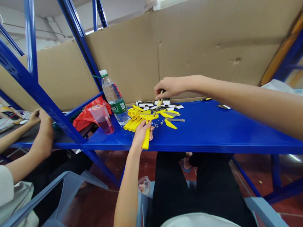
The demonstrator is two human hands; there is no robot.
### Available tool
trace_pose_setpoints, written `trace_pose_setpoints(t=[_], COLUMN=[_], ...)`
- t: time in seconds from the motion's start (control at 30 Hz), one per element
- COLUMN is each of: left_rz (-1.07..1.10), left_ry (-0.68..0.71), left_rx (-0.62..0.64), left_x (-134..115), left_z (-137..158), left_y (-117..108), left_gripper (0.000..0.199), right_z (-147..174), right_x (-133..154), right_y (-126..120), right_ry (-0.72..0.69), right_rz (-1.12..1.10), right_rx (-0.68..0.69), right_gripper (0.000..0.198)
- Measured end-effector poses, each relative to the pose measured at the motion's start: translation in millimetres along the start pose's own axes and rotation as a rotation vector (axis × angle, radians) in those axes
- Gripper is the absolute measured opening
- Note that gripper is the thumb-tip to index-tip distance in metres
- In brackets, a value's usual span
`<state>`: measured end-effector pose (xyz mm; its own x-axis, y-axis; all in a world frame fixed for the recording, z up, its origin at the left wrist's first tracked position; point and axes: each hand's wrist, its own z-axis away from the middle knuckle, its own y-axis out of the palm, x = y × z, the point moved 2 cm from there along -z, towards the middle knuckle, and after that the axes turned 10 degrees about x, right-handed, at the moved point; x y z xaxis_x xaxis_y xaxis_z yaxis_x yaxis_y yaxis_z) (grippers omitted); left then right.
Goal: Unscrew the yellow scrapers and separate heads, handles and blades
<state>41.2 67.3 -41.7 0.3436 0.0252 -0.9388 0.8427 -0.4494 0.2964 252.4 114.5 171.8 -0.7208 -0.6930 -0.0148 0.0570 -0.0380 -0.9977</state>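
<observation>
My left hand (142, 133) is closed around a yellow plastic scraper handle (146, 140), its wide head turned up and away from me. Above and to the right, my right hand (168, 88) grips a screwdriver (159, 102) by its pale yellowish handle. The screwdriver's shaft slants down toward the head of the scraper handle; whether its tip touches cannot be made out. Beside my left hand lies a pile of similar yellow handles (131, 124). Loose yellow head pieces (170, 124), flat grey metal strips (176, 119) and tiny screws (161, 123) are spread to the right.
A water bottle (115, 99) and a cup of reddish drink (103, 119) stand left of the pile, near a red plastic bag (82, 118). Black-and-white pieces (176, 106) lie behind. Cardboard (200, 42) walls the blue table (210, 128). A co-worker's arm (38, 141) is at far left.
</observation>
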Motion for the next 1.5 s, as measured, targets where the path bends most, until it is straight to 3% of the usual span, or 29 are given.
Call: trace_pose_setpoints(t=[0.07,0.2,0.33,0.47,0.53,0.67,0.73,0.97,1.17,1.37,1.5], left_rz=[0.001,-0.007,-0.01,-0.011,-0.013,-0.019,-0.024,-0.042,-0.03,-0.035,-0.065], left_ry=[-0.003,-0.01,-0.012,-0.024,-0.025,-0.041,-0.049,-0.046,-0.056,-0.061,-0.076], left_rx=[-0.002,0.0,0.004,0.027,0.029,0.041,0.044,0.078,0.092,0.095,0.094], left_x=[-1,-1,-2,-1,-2,-3,-3,-4,-5,-4,-5], left_z=[0,0,1,1,1,1,2,3,3,3,4], left_y=[0,0,0,0,-1,0,1,-1,-1,-2,-1], left_gripper=[0.049,0.051,0.052,0.051,0.05,0.048,0.046,0.049,0.052,0.053,0.052], right_z=[0,-1,-1,-1,0,1,-1,-15,-19,-20,-24], right_x=[2,-1,-1,-3,-2,4,9,21,17,28,36], right_y=[0,0,1,1,-1,-10,-10,0,-2,-4,-9], right_ry=[-0.063,0.036,-0.071,0.074,0.062,-0.06,-0.079,-0.138,-0.154,-0.115,-0.032], right_rz=[-0.03,-0.014,-0.083,-0.105,-0.064,-0.038,-0.048,-0.071,-0.085,-0.053,0.085], right_rx=[-0.015,-0.049,-0.038,-0.014,-0.013,-0.194,-0.218,-0.176,-0.162,-0.121,-0.074], right_gripper=[0.045,0.044,0.04,0.049,0.05,0.051,0.049,0.036,0.036,0.043,0.042])
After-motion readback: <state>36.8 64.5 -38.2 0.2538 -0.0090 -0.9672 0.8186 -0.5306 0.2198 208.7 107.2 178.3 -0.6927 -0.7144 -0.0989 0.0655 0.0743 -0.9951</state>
